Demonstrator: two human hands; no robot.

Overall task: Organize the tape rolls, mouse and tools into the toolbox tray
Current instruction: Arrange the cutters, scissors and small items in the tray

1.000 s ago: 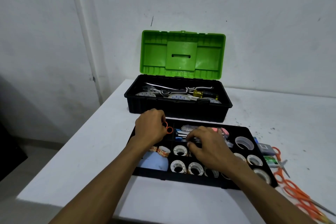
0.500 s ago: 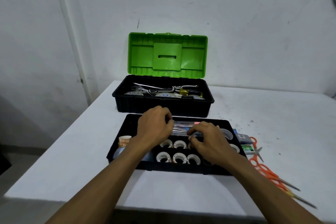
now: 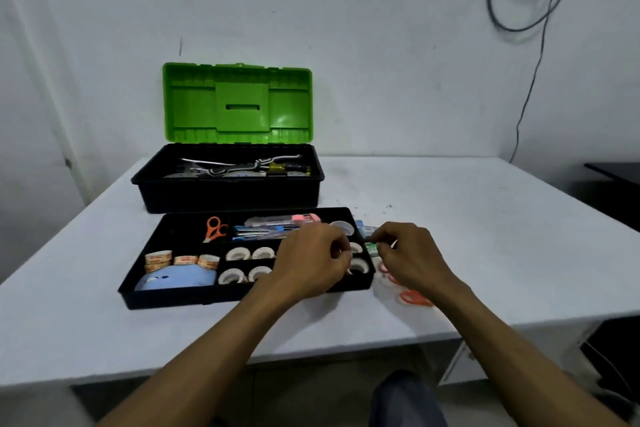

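White desk (image 3: 450,253) carries the black toolbox tray (image 3: 166,298) with tape rolls (image 3: 237,254) and blue mouse (image 3: 180,279) inside, left hand (image 3: 311,260) curling its fingers (image 3: 341,255) above the tray's right end, right hand (image 3: 412,253) curled just beyond that end, whether either holds anything unclear.

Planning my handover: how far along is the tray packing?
Mostly done: the mouse, tape rolls, small scissors and cutters lie in the tray. In hand: the right hand reaches at a green item beside the tray; I cannot tell whether it has a grip. The left hand hovers over the tray's right end. Left: that item, a blue one and the orange scissors on the table.
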